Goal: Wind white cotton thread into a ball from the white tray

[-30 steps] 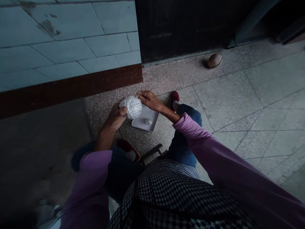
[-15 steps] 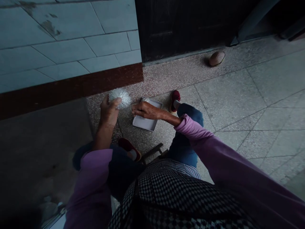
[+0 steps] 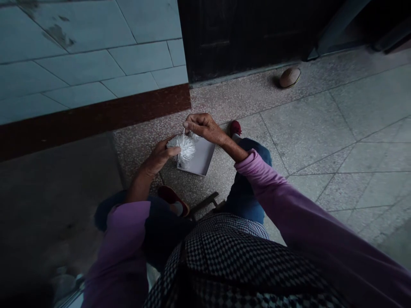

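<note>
A round white ball of shiny strands (image 3: 187,149) is gripped by my left hand (image 3: 156,160), the thumb pressed on its front and the fingers behind it. Just above and to its right, my right hand (image 3: 205,128) is closed in a pinch on a white string (image 3: 183,137) that runs down to the ball. Beneath both hands a shallow pale box (image 3: 203,160) lies on the floor, partly covered by the ball. Some white material (image 3: 194,136) shows at the box's far end, too small to make out.
A tiled wall (image 3: 86,72) with a brown base stands ahead on the left, beside a dark door (image 3: 224,42). Near the doorway a rounded brownish object (image 3: 289,78) rests on the speckled floor (image 3: 308,124). My red shoes (image 3: 235,128) flank the box.
My left hand has brought the ball rightward and down over the box. My right hand has risen from above the box, and a string now stretches between it and the ball.
</note>
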A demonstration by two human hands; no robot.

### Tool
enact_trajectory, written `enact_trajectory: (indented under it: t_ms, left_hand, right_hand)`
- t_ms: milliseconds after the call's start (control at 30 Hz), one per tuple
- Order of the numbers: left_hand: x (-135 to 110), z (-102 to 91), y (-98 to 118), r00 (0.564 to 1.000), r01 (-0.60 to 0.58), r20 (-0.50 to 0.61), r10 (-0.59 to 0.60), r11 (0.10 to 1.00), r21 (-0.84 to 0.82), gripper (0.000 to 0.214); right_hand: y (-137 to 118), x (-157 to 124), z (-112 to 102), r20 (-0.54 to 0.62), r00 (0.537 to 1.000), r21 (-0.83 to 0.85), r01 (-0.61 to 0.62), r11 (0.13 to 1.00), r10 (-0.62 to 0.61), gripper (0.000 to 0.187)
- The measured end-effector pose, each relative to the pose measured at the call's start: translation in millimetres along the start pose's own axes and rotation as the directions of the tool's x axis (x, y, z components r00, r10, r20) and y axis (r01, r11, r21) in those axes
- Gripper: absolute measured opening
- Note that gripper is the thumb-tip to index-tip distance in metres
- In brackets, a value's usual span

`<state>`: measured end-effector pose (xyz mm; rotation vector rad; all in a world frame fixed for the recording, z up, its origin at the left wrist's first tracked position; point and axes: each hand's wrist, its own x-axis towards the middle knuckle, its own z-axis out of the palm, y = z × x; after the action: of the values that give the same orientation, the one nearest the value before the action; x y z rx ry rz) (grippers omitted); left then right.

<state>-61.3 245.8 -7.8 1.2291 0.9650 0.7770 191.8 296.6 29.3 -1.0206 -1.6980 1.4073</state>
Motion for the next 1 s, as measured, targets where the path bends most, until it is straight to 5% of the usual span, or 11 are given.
enact_trajectory:
  t_ms: [333, 700, 833, 1000]
  left_hand:
    - [-2, 12.6, 1, 0.996, 0.055, -0.066, -0.060, 0.995, -0.078, 0.066]
    - [-3, 5.1, 2, 0.986, -0.060, -0.167, 0.017, 0.966, -0.253, 0.085]
    - [2, 3.6, 2, 0.943, -0.131, -0.328, 0.051, 0.965, -0.229, 0.087]
    - [10, -12.6, -8, 0.878, -0.224, -0.457, 0.144, 0.967, -0.125, 0.082]
  right_hand:
    - [8, 1, 18, -0.002, 0.996, -0.049, -0.086, 0.995, 0.086, 0.055]
    - [37, 12, 29, -0.014, 0.998, -0.005, -0.068, 0.998, 0.068, 0.058]
    - [44, 10, 37, 0.034, 0.998, -0.096, -0.046, 0.994, 0.050, 0.050]
    - [45, -2, 50, 0.239, 0.971, -0.221, 0.045, 0.974, 0.010, 0.047]
